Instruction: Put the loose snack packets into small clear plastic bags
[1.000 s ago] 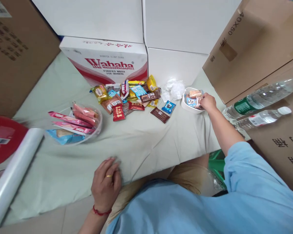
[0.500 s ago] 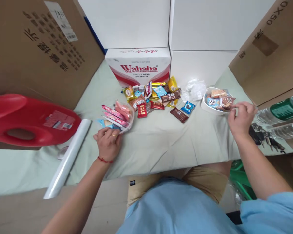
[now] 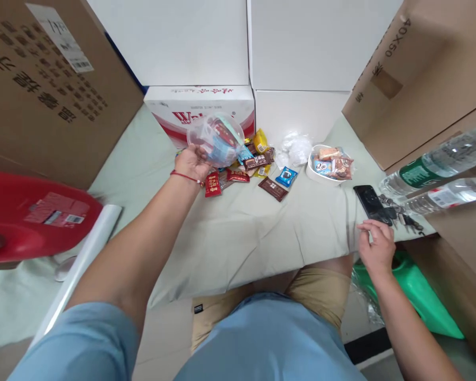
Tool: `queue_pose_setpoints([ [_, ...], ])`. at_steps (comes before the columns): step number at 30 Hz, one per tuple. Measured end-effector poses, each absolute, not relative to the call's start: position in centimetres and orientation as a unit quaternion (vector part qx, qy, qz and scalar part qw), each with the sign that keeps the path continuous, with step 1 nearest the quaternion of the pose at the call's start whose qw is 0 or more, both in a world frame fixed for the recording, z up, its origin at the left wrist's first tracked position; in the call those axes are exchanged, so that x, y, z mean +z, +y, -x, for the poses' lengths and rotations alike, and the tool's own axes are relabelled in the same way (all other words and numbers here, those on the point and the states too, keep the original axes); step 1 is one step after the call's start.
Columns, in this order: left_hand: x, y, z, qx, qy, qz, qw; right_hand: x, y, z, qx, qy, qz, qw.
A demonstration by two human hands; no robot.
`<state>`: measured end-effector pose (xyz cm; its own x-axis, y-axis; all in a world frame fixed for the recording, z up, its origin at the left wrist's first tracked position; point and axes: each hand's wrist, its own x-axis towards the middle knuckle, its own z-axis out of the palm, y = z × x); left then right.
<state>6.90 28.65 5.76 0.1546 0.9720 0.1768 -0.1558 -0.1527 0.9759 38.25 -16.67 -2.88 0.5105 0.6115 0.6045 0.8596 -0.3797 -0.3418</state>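
My left hand (image 3: 196, 163) is closed on the near-left rim of a clear plastic bowl (image 3: 235, 123). The bowl is lifted and tilted over the heap of wrapped snacks (image 3: 257, 160), and wrapped pieces show through its wall. Just below it lie red packets (image 3: 213, 183), with a brown bar (image 3: 273, 188) and a blue packet (image 3: 286, 177) to their right. My right hand (image 3: 377, 242) hangs at the table's front edge, fingers loosely bent and apart, holding nothing visible. Beyond it stands a white oval bowl (image 3: 316, 173) with wrapped snacks inside.
Crumpled clear plastic (image 3: 296, 150) lies left of the white bowl. A black phone (image 3: 368, 201), keys (image 3: 406, 219) and two water bottles (image 3: 424, 172) are at the right. A Wahaha carton (image 3: 162, 114) stands behind; a red jug (image 3: 35, 217) and white roll (image 3: 87, 254) are left.
My left hand has raised the clear bowl from the table and carried it right and back over the snack heap, tipping it. My right hand has left the white bowl and drawn back toward me.
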Motion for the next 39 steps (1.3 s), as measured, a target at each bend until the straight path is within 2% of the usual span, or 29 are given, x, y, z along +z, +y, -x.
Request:
queue_pose_setpoints([
  [4, 7.0, 27.7, -5.9, 0.503, 0.424, -0.49, 0.572, -1.9, -16.4, -38.6, -0.169, -0.463, 0.8, 0.343],
  [7, 8.3, 23.1, -2.4, 0.573, 0.426, -0.465, 0.523, -0.9, -14.8, -39.1, -0.128, -0.449, 0.797, 0.383],
  [8, 8.4, 21.0, -0.8, 0.604, 0.424, -0.473, 0.482, -0.4, -13.9, -39.1, -0.118, -0.446, 0.795, 0.393],
  [10, 7.6, 16.6, 2.7, 0.653, 0.452, -0.557, 0.242, 0.4, -11.4, -39.1, -0.104, -0.454, 0.79, 0.398],
  [13, 4.3, 10.5, 8.5, 0.512, 0.481, -0.711, 0.0, 1.6, -6.1, -38.8, -0.099, -0.505, 0.781, 0.354],
  [15, 1.5, 7.8, 12.0, 0.441, 0.459, -0.768, -0.063, 2.0, -1.9, -38.7, -0.111, -0.536, 0.788, 0.283],
  [18, -1.7, 6.0, 15.7, 0.412, 0.453, -0.786, -0.091, 2.3, 4.6, -38.6, -0.128, -0.575, 0.796, 0.137],
  [21, -2.6, 5.6, 17.5, 0.399, 0.473, -0.782, -0.076, 2.3, 9.9, -38.6, -0.131, -0.613, 0.779, 0.026],
  [28, -1.2, 3.9, 17.9, 0.401, 0.455, -0.784, -0.135, 0.9, 15.8, -37.2, -0.095, -0.708, 0.695, -0.081],
  [33, 0.4, 1.4, 15.7, 0.456, 0.417, -0.773, -0.143, 0.9, 16.4, -36.7, -0.071, -0.672, 0.732, -0.088],
  [37, 0.8, -0.1, 13.1, 0.486, 0.429, -0.759, -0.064, 2.3, 14.8, -36.8, -0.112, -0.615, 0.781, -0.012],
  [39, 0.5, -0.5, 11.7, 0.475, 0.434, -0.765, -0.015, 2.8, 14.0, -37.0, -0.115, -0.624, 0.773, -0.004],
])
